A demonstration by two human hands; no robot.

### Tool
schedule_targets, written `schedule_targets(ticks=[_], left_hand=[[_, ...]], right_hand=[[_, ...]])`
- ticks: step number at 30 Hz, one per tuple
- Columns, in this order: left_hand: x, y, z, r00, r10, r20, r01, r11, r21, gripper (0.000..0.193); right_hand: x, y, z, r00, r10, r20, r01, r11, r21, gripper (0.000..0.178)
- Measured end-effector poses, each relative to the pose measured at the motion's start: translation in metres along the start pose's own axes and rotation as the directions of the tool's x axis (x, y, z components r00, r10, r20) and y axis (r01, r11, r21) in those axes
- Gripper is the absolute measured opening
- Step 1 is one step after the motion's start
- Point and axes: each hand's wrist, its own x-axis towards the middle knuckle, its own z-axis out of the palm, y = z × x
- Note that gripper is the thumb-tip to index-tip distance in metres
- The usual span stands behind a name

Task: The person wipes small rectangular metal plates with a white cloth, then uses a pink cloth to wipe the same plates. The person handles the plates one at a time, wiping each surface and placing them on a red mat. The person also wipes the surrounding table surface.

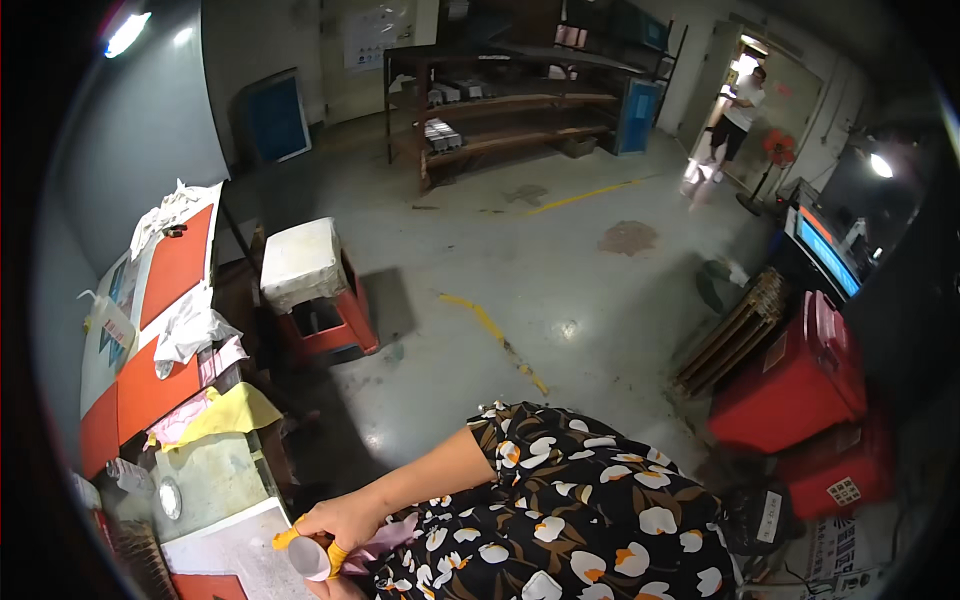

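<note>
My right hand [350,522] reaches left over the worktable, its thumb and a finger covered in yellow-orange finger covers. Its fingers curl around a small white round-ended thing [309,558], like a cup or bottle end. A pink cloth [385,541] hangs beside the palm, against my floral garment. Part of my left hand [335,590] shows at the lower edge, just under the white thing, with its fingers mostly hidden. Below the hands lies a white-bordered sheet or panel [225,540] with a red-orange area.
The bench at left bears red-orange panels [175,270], a squeeze bottle [108,322], white rags [190,330] and a yellow cloth [235,412]. A covered red stool [335,315] stands beside it. Red bins [790,385] and a screen [828,250] are right; shelving [520,105] and a person [740,105] are farther off.
</note>
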Motion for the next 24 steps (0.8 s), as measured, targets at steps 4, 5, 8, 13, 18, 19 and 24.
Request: schedule_targets(ticks=[4,5,8,13,18,19,24], left_hand=[[0.006,0.001,-0.007,0.999,-0.015,-0.040,0.016,1.000,0.027,0.043],[0.006,0.002,-0.011,0.998,-0.020,-0.058,0.022,0.999,0.041,0.043],[0.004,0.000,-0.016,0.996,-0.035,-0.087,0.039,0.998,0.046,0.043],[0.005,0.001,-0.017,0.994,-0.044,-0.098,0.049,0.997,0.054,0.042],[0.004,0.001,-0.018,0.998,-0.012,-0.055,0.015,0.998,0.053,0.042],[0.005,0.004,-0.017,0.999,0.002,-0.042,0.000,0.999,0.047,0.042],[0.002,0.010,-0.028,0.997,0.048,-0.053,-0.046,0.998,0.046,0.042]], right_hand=[[0.014,0.014,0.003,0.990,0.118,0.077,-0.133,0.962,0.240,0.036],[0.019,0.010,0.009,0.988,0.107,0.115,-0.130,0.969,0.212,0.031],[0.041,0.035,0.030,0.995,-0.077,0.068,0.074,0.996,0.051,0.016],[0.044,0.028,0.039,1.000,-0.014,-0.006,0.015,0.930,0.368,0.014],[0.035,0.008,0.020,0.984,0.098,-0.149,-0.011,0.868,0.497,0.020],[0.040,0.034,0.011,0.976,0.072,-0.207,0.016,0.919,0.395,0.020],[0.025,0.006,-0.021,0.838,0.442,0.320,-0.512,0.840,0.182,0.008]])
